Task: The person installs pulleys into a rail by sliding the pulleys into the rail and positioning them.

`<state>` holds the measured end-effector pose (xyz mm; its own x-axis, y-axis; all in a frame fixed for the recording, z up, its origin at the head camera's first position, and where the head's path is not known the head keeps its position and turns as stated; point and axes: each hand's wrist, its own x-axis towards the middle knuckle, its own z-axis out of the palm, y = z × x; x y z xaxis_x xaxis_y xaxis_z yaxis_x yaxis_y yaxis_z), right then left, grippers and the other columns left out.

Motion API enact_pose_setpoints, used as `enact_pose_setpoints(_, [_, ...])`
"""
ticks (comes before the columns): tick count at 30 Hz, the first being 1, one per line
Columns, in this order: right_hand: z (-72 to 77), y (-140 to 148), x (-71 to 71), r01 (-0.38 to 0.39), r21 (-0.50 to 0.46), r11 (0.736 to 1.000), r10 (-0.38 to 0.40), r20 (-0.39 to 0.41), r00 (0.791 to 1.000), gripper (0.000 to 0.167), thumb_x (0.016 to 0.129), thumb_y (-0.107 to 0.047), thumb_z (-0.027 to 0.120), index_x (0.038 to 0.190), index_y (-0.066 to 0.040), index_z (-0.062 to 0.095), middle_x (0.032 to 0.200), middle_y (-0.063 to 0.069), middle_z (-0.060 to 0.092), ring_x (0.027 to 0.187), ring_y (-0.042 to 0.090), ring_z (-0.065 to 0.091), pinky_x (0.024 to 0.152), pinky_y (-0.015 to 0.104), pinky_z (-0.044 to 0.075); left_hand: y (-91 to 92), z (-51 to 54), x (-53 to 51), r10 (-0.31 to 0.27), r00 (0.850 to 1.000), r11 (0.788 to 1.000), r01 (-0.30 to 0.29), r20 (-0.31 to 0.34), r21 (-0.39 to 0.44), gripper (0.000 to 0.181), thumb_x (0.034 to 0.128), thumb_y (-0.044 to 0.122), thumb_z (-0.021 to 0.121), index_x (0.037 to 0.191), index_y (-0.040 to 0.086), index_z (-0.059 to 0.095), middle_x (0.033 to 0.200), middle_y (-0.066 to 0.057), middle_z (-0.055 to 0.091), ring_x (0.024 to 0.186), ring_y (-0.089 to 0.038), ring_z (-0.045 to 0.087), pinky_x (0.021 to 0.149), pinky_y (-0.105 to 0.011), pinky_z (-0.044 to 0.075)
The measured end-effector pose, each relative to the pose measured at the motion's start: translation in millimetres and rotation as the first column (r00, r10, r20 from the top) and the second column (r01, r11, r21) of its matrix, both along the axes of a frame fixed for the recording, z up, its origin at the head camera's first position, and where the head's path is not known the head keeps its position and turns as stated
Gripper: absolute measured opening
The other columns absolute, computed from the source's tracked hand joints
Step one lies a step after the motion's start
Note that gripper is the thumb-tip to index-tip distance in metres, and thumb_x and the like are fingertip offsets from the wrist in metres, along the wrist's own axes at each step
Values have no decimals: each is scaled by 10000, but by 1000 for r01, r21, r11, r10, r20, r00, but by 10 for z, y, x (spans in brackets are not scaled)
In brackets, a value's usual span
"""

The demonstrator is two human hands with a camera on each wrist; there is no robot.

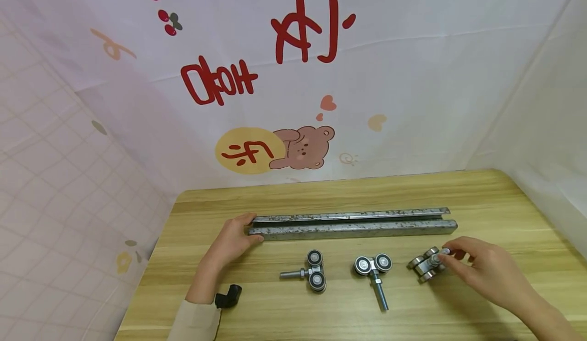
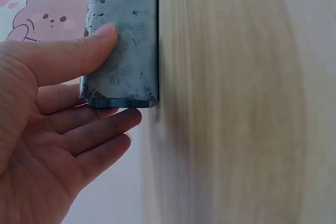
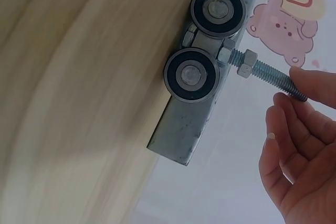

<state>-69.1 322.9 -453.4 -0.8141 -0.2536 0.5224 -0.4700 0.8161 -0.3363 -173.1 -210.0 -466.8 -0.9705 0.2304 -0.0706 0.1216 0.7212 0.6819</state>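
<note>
A long, scuffed metal channel rail (image 1: 353, 230) lies across the wooden table, its slot facing up. At its left end my left hand (image 1: 231, 238) grips it, the thumb on the near wall and the index finger on the far side; the left wrist view shows the other fingers loosely extended past the rail end (image 2: 126, 61). My right hand (image 1: 486, 269) pinches the threaded bolt of a roller trolley (image 1: 426, 265) between thumb and fingertips. This trolley has bearing wheels and nuts on its bolt (image 3: 270, 74), which points upward. Whether its wheels touch the table I cannot tell.
Two more roller trolleys lie in front of the rail: one (image 1: 315, 270) with its bolt pointing left, another (image 1: 373, 264) with its bolt toward me. A black elbow-shaped piece (image 1: 229, 296) is beside my left wrist. A printed white cloth (image 1: 412, 101) hangs behind the table.
</note>
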Motion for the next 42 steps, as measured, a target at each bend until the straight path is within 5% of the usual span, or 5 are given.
enact_pose_setpoints(19, [25, 150, -48, 56, 0, 998, -56, 42, 998, 271, 711, -66, 936, 890, -189, 773, 766, -197, 619, 602, -73, 456, 514, 140, 368, -16, 0, 17, 9, 1000, 1000, -9, 12, 10, 720, 913, 131, 838, 1526, -43, 501, 1558, -228, 491, 1423, -393, 492, 1128, -551, 448])
enact_pose_setpoints(42, [64, 317, -95, 109, -46, 993, -105, 87, 991, 196, 790, -60, 889, 866, -190, 764, 742, -225, 601, 601, -44, 515, 525, 126, 410, -28, 0, 12, -9, 1000, 1000, 9, 9, 22, 712, 919, 112, 824, 1524, -61, 491, 1563, -246, 476, 1436, -404, 471, 1128, -550, 447])
